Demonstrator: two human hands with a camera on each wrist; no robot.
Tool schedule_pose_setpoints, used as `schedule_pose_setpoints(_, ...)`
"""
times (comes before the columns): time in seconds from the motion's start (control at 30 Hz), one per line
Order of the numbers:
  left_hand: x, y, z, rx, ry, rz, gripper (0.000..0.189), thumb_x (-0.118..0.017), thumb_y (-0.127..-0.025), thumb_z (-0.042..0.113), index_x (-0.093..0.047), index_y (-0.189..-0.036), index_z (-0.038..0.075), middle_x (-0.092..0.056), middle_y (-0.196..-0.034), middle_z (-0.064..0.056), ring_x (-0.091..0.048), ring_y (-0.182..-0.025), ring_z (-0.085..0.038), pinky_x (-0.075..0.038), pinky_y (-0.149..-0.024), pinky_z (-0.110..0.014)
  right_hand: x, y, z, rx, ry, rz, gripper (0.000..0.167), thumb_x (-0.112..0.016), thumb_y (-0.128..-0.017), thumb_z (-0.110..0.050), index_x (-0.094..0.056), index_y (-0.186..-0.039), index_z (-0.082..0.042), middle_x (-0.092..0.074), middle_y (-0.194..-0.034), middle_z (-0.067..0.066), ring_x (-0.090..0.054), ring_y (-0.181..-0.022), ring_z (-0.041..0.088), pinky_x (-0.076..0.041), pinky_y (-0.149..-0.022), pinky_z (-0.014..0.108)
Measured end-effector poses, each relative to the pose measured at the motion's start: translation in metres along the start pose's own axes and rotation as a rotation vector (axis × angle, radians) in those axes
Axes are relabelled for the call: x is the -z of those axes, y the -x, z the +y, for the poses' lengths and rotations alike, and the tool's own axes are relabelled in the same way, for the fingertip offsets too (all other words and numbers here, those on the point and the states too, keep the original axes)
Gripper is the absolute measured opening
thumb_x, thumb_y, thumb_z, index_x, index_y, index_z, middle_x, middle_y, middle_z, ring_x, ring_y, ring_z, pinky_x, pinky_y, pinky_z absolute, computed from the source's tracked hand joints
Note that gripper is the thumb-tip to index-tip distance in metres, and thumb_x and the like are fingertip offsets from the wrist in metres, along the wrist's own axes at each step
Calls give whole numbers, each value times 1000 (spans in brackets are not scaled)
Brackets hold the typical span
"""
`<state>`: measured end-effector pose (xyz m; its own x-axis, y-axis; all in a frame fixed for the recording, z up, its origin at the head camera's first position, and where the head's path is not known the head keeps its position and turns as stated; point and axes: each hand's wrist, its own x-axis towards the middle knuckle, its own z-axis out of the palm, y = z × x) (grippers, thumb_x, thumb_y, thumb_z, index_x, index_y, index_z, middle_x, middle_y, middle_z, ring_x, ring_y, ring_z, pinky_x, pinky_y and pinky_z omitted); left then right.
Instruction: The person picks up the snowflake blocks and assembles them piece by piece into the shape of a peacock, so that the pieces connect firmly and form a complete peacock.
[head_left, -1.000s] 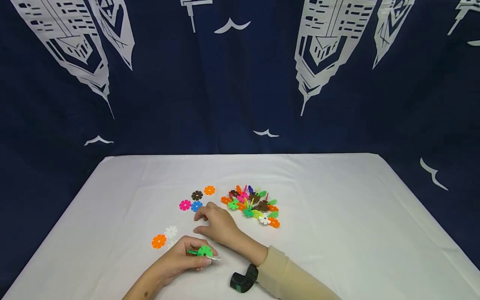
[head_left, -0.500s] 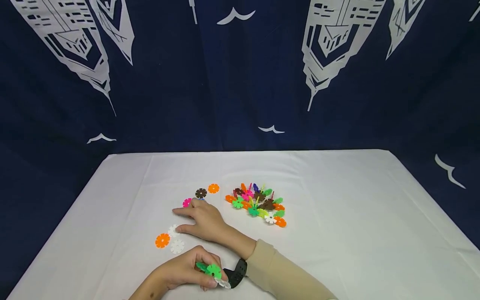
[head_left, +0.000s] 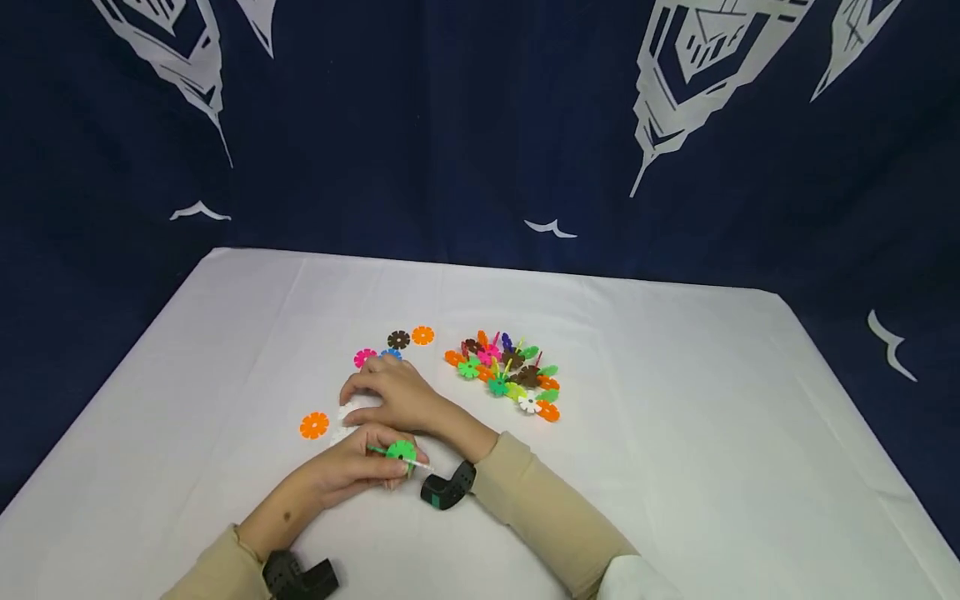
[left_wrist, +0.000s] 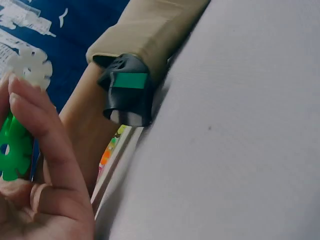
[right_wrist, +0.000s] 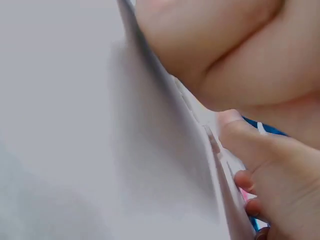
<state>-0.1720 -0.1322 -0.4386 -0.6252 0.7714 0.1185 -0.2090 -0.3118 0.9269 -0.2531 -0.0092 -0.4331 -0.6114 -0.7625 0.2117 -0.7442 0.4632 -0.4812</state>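
Observation:
My left hand (head_left: 367, 460) pinches a green flower-shaped disc (head_left: 401, 452) joined to other pieces, one green and one white. In the left wrist view the green disc (left_wrist: 14, 150) and a white disc (left_wrist: 31, 67) show beside the fingers. My right hand (head_left: 393, 393) is just beyond the left, its thumb and fingers bent round a white flower disc (head_left: 348, 412) low over the table. Part of that disc is covered by the hand. Another white disc lies close by, mostly hidden by the left hand. In the right wrist view the fingers (right_wrist: 240, 55) hide what they hold.
An orange disc (head_left: 314, 425) lies left of the hands. Farther back are pink (head_left: 365, 357), blue (head_left: 391, 355), brown (head_left: 398, 339) and orange (head_left: 423, 335) discs. A cluster of joined coloured discs (head_left: 498, 385) stands to the right on the white tablecloth (head_left: 675, 433).
My right hand has moved left and toward me, away from the blue disc, and its fingers have bent round a white disc. The left hand keeps the green and white pieces.

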Motion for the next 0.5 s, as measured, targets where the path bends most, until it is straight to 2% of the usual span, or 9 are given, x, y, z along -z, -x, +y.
schedule_pose_setpoints(0.13, 5, -11, 6, -11, 31, 89, 21, -55, -93, 5, -71, -103, 12, -65, -90, 2, -54, -74, -7, -46, -70, -18, 15, 1, 7, -41, -58, 28, 23, -75, -80, -29, -61, -95, -18, -51, -83, -9, -44, -84, 7, -35, -75, 21)
schedule_pose_setpoints(0.27, 2, -22, -1, -8, 49, 204, 20, -54, -94, 4, -71, -100, 11, -68, -94, -5, -63, -79, -11, -51, -77, -25, 22, 23, 17, -119, -202, 177, 22, -75, -80, -11, -56, -92, -11, -49, -73, -5, -45, -64, 8, -39, -60, 22)
schedule_pose_setpoints(0.37, 2, -19, -2, 2, 21, 306, 17, -56, -93, 4, -69, -104, 7, -68, -98, -8, -66, -85, -16, -51, -80, -28, 24, 44, 15, -209, -338, 304, 21, -72, -81, -2, -59, -95, -8, -52, -70, -4, -47, -56, 8, -41, -51, 21)
schedule_pose_setpoints(0.5, 3, -7, 4, 12, -36, 450, 28, -61, -91, 6, -61, -117, -4, -66, -105, -11, -65, -93, -21, -50, -82, -28, 25, 70, 5, -349, -613, 430, 19, -66, -84, 4, -61, -101, -1, -61, -72, 5, -59, -59, 16, -51, -53, 25)
